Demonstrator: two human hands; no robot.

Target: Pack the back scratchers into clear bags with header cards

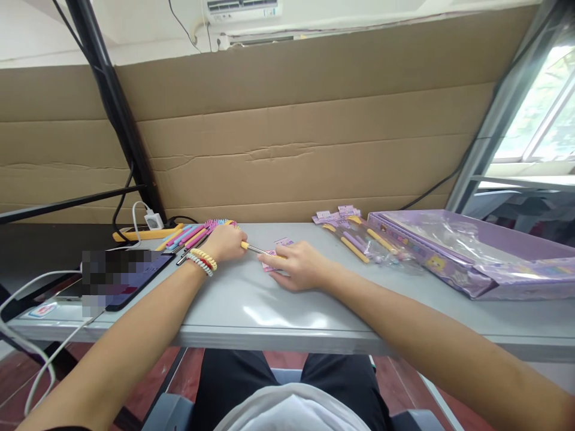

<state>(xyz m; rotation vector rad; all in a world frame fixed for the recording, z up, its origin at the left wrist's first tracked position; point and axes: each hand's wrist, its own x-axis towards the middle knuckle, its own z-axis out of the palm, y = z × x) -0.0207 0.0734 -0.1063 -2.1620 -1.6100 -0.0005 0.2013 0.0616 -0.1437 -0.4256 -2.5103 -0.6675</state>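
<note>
A slim yellow rod with a thin metal shaft spans the gap between my two hands above the grey table. My left hand, with beaded bracelets at its wrist, is closed around the yellow end. On the other end my right hand is closed, its fingers pinching the rod. A small pink and purple card shows beside and partly behind my right fingers. Just left of my left hand lies a bunch of coloured rods, pink, purple, blue and yellow, with coiled pieces behind them.
Bagged yellow and purple rods with header cards lie right of centre. Beyond them stands an open purple box holding clear plastic. A dark tablet, white cables and a charger are at left. Cardboard walls the back.
</note>
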